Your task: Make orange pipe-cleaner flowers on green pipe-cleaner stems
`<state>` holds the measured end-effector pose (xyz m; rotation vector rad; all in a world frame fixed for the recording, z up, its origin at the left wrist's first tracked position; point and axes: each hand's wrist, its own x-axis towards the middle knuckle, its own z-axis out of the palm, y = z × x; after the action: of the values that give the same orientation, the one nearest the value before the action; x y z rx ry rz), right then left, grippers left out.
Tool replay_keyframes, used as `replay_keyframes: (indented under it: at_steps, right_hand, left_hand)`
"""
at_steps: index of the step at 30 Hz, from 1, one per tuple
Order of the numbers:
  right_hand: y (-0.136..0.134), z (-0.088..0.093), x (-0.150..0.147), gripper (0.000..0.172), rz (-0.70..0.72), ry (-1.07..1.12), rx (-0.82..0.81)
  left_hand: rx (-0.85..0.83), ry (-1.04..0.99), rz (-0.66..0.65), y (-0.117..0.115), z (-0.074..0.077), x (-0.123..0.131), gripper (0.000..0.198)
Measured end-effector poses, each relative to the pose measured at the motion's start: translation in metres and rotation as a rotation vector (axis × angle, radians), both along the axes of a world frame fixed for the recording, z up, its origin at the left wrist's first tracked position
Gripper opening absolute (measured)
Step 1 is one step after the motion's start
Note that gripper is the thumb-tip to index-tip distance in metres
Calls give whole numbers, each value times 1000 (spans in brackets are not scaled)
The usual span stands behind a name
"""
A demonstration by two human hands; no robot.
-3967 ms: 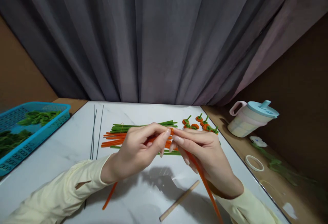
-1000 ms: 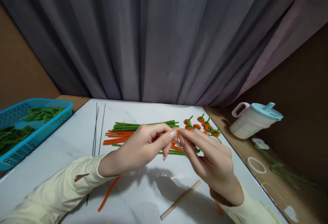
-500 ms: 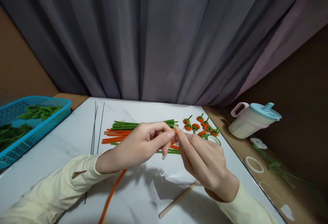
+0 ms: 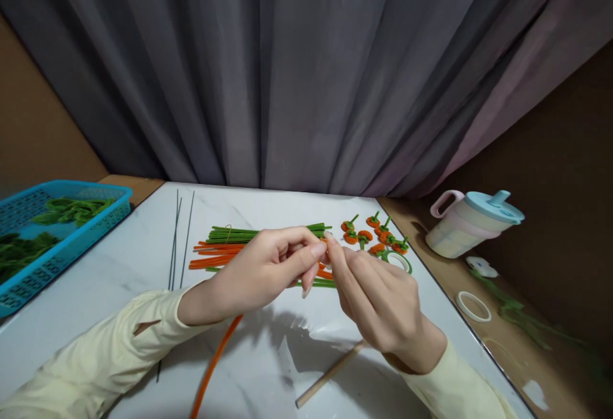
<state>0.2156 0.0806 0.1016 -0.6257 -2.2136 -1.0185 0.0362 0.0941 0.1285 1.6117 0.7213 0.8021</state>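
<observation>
Fingers of left hand and right hand pinch closed on the end of orange pipe cleaner, just in front of the stem pile on the bench. Tail trails away from the pile, under the left wrist. Firm pinch and small, even turns probably work best.

Your white marble-patterned desk looks smooth and glossy. The long orange pipe cleaner is fuzzy and matt, the pale round stick bare wood, the blue latticed basket plastic.
</observation>
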Motion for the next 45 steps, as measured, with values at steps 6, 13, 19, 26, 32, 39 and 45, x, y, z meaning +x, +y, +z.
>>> replay_keyframes:
  at_steps: [6, 13, 19, 26, 32, 39, 45]
  right_hand:
    - [-2, 2, 0, 33, 21, -3, -16]
    - [-2, 3, 0, 29, 19, -28, 0]
    - [4, -2, 3, 29, 26, -61, 59]
    - [5, -1, 6, 30, 45, -76, 45]
    - [9, -2, 6, 41, 163, 118, -172]
    - [2, 9, 7, 33, 272, 370, -618]
    - [-3, 25, 9, 18, 279, 424, -893]
  left_hand:
    - [-16, 0, -25, 0, 1, -2, 30]
    - [-95, -14, -40, 1, 2, -1, 28]
    - [-135, -59, -63, 2, 0, -1, 27]
    - [-109, -73, -54, 0, 1, 0, 27]
    - [116, 9, 42, 0, -3, 0, 22]
    - [506, 139, 105, -4, -7, -3, 15]
    - [516, 213, 77, -2, -3, -4, 17]
